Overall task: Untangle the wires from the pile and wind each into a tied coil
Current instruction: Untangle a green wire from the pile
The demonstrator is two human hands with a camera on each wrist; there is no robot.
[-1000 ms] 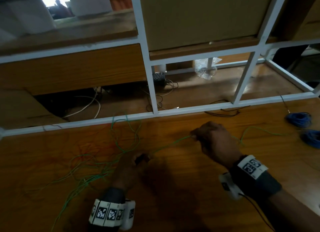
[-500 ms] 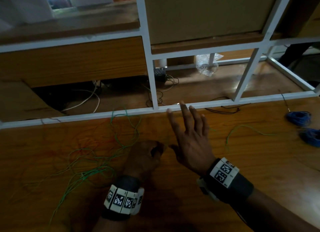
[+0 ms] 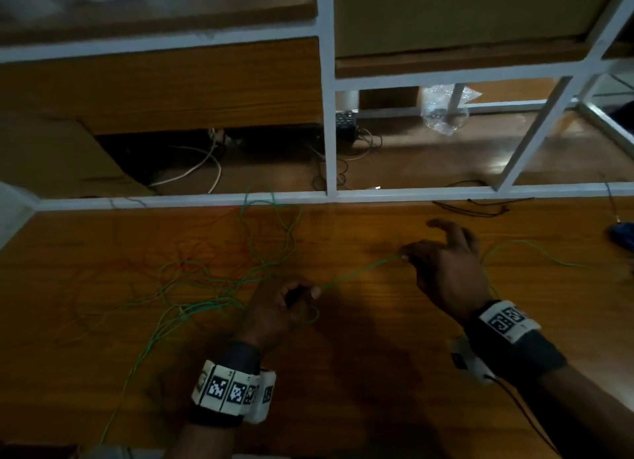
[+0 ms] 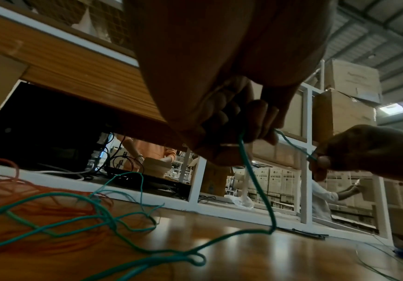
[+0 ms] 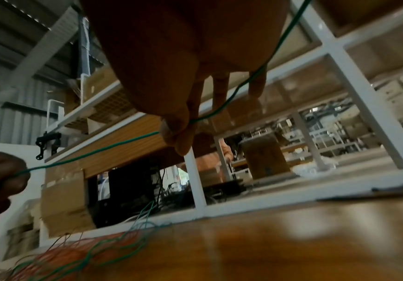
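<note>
The left hand is curled around the thin green plastic-coated wire, and the right hand pinches the same wire between thumb and forefinger, its other fingers spread. A straight, taut length runs between the two hands above the glossy brown wooden table. To the left, the rest of the green wire lies looped through a loose tangle of thin orange wires. The step looks like drawing the green strand free. It would go best with gentle, steady tension, the left hand letting wire slide through rather than clamping, and a pause wherever a loop snags the orange strands.
</note>
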